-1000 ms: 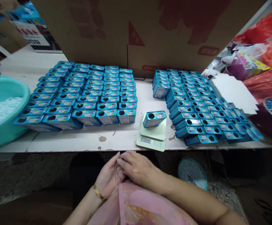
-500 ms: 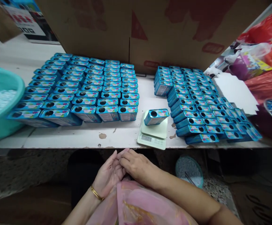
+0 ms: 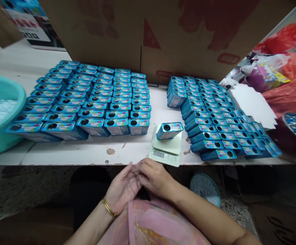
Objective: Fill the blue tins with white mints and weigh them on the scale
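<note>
The left hand (image 3: pixel 124 190), palm up, meets the right hand (image 3: pixel 156 177) at the fingers, by the counter's (image 3: pixel 84 151) near edge; the right's grip cannot be told. Beyond, a tin (image 3: pixel 168 130) stands on the scale (image 3: pixel 166 149), between left tins (image 3: pixel 94 122) and right tins (image 3: pixel 207 129).

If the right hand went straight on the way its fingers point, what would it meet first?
Most likely the left hand: the right hand points toward it and the two seem to touch, though their overlap makes depth unclear.
</note>
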Tool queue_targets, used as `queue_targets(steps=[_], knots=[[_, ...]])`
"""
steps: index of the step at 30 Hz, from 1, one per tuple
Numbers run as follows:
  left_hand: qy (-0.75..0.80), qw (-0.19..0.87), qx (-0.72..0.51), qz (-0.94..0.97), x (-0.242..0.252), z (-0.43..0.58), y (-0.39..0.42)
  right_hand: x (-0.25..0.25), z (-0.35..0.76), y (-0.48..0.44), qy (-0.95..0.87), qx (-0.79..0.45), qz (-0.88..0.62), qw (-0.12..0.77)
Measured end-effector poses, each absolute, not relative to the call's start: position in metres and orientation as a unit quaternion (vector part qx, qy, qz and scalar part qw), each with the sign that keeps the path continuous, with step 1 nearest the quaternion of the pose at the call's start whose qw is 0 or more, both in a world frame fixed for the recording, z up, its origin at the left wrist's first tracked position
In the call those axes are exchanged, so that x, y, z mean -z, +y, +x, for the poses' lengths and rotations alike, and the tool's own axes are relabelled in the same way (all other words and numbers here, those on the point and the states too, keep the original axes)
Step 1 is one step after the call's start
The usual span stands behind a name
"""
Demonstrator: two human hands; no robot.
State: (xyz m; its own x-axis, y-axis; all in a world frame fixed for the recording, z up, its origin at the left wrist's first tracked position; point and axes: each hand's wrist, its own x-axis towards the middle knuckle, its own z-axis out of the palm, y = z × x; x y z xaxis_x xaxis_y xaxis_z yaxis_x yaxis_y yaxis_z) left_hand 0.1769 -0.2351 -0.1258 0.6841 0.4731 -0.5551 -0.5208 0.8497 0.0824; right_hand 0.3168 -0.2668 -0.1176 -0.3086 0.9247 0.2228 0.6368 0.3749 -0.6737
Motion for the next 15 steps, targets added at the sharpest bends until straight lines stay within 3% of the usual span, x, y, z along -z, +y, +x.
queue_targets(steps=[3,6,15], knots=[[0.281,0.917,-0.280,-0.022,0.106,0.192,-0.226,0.094,0.344,-0.253,-0.735,-0.213,-0.523,0.376],[0.270,0.923,-0.275,0.000,0.089,0.204,-0.216,0.068,0.377,-0.235,-0.716,-0.124,-0.560,0.398],[0.306,0.910,-0.278,0.017,0.098,0.198,-0.218,0.061,0.418,-0.205,-0.746,0.001,-0.598,0.291]])
